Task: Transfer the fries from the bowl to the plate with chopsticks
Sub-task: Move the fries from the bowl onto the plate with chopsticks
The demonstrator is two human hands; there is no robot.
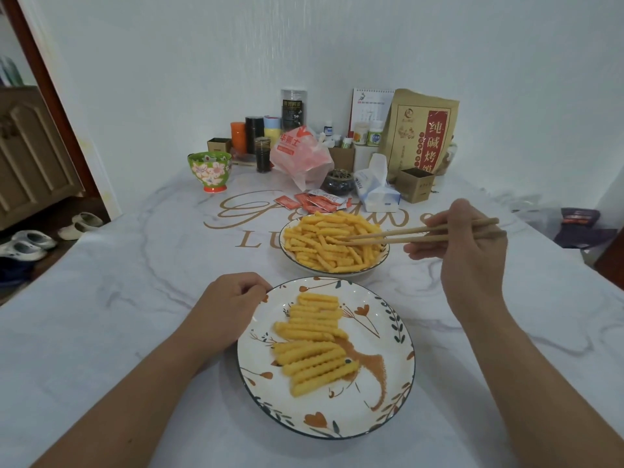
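Observation:
A white bowl (381, 261) heaped with crinkle-cut fries (320, 241) sits mid-table. In front of it lies a flower-patterned plate (388, 332) with several fries (314, 346) laid in rows on its left half. My right hand (469, 251) holds a pair of wooden chopsticks (405, 234) whose tips reach left into the bowl's fries. My left hand (229, 305) rests at the plate's upper-left rim, its fingers curled round the edge.
Ketchup sachets (320, 201), a tissue pack (374, 187), a green flowered bowl (210, 170), a red plastic bag (300, 153), jars and a brown paper bag (418, 136) crowd the table's far side. Shoes (30, 244) lie on the floor at left.

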